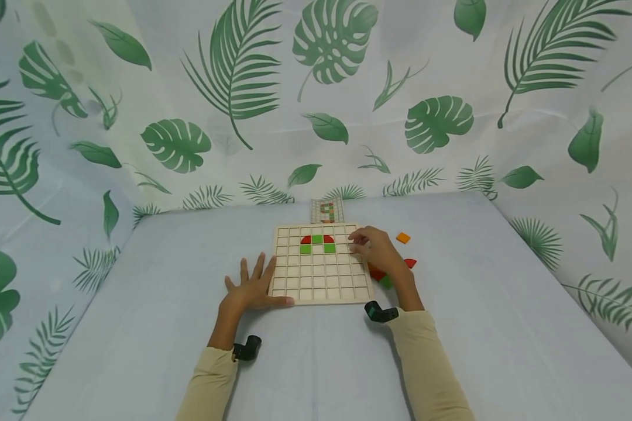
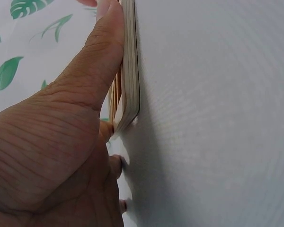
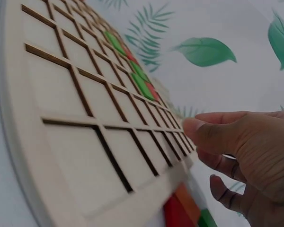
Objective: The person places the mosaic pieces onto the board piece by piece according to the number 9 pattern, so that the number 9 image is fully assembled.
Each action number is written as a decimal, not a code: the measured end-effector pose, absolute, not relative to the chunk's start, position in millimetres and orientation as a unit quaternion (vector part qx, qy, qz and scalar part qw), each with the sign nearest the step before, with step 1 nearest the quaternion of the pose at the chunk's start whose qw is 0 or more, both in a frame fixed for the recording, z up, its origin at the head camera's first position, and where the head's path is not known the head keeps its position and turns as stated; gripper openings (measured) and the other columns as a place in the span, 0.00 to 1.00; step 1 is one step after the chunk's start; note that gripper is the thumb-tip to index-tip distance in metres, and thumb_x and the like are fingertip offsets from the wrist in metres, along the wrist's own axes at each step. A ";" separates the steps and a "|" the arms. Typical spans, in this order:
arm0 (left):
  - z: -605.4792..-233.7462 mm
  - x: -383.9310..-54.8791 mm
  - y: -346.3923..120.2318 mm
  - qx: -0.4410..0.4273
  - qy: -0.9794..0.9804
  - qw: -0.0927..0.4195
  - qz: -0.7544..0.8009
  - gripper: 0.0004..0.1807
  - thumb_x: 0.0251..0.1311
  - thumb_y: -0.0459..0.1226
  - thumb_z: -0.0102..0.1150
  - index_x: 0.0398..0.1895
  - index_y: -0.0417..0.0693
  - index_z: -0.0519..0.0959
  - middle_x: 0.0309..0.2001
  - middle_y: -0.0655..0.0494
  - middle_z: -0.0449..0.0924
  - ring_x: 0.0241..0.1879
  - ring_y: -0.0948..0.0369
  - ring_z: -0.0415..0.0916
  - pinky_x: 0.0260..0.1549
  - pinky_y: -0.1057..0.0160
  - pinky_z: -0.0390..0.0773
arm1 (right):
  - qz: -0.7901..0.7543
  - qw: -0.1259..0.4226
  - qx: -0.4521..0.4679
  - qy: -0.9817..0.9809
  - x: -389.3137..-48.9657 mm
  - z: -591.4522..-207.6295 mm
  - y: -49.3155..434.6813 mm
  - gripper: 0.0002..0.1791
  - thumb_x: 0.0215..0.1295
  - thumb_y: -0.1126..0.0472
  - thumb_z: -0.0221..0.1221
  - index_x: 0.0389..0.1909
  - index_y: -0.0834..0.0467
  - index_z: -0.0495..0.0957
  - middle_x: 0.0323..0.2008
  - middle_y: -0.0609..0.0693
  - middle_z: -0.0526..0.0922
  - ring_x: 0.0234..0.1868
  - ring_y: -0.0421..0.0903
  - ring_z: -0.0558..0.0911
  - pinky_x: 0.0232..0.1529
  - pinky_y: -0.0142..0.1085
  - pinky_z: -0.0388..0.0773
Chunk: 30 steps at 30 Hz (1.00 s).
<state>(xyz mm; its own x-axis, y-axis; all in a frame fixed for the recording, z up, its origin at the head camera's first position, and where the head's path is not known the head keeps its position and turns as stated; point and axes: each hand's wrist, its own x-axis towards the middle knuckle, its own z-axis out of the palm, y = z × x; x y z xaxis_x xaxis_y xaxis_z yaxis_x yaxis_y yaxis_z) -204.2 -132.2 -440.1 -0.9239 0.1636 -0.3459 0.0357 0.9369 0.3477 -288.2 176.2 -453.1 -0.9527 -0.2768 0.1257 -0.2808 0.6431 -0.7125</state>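
Observation:
A wooden grid board (image 1: 318,286) lies on the table. Set in its upper cells are three green squares (image 1: 317,239) and two red rounded pieces (image 1: 328,239). My left hand (image 1: 250,291) is spread at the board's lower left corner, its thumb (image 2: 97,56) resting along the near edge. Over the board's right edge hovers my right hand (image 1: 377,251), fingers loosely bent. In the right wrist view its thumb (image 3: 203,132) lies close to the index finger, and no piece shows between them.
Right of the board lie an orange square (image 1: 402,238), a red piece (image 1: 410,263) and a green piece (image 1: 386,282), partly hidden by the right arm. Behind the board stands a small pattern card (image 1: 318,209). A leaf-printed cloth (image 1: 263,158) hangs at the back.

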 end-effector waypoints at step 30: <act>-443.2 -206.0 -133.2 0.055 0.965 0.188 0.172 0.63 0.49 0.68 0.62 0.80 0.57 0.38 0.80 0.48 0.27 0.75 0.36 0.19 0.62 0.22 0.33 | 0.352 -0.091 0.071 -0.929 -266.2 -443.0 275.6 0.13 0.68 0.61 0.59 0.49 0.63 0.81 0.47 0.62 0.82 0.47 0.54 0.76 0.41 0.36 0.78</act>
<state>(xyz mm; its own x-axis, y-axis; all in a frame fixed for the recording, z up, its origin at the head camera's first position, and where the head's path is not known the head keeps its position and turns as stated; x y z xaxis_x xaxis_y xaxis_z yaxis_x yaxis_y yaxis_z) -206.0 -133.2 -443.2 -0.9232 0.1717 -0.3438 0.0423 0.9346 0.3532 -266.2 275.6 -443.0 -0.9734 -0.1953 -0.1198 -0.0671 0.7429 -0.6661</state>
